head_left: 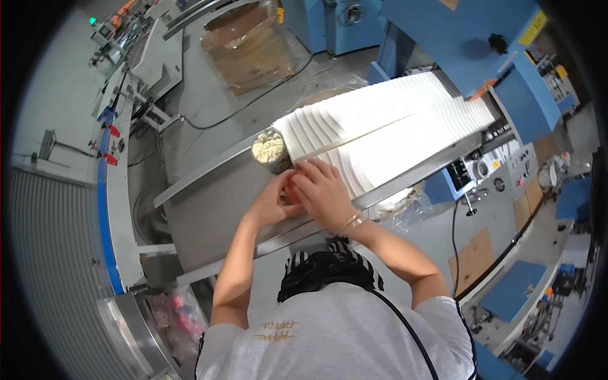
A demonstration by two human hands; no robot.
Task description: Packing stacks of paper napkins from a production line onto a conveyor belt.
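Observation:
Both my hands are closed around a small red, rounded thing [293,189] at the near side of a grey conveyor belt. My left hand [269,201] grips it from the left, thumb and fingers curled. From the right, my right hand [322,192] wraps its fingers over the top. The fingers cover most of the red thing, so its kind cannot be made out. Just beyond my hands stands a round container [268,151] with a crinkled pale-yellow top. Overlapping white sheets [373,136] lie in rows on the belt, their left end close to my right hand.
The grey belt [209,209] runs between metal side rails [212,168]. A blue machine [456,38] stands over the belt's far right end. On the floor beyond sits a cardboard box [250,57] lined with clear plastic. A black cable [253,106] crosses the floor.

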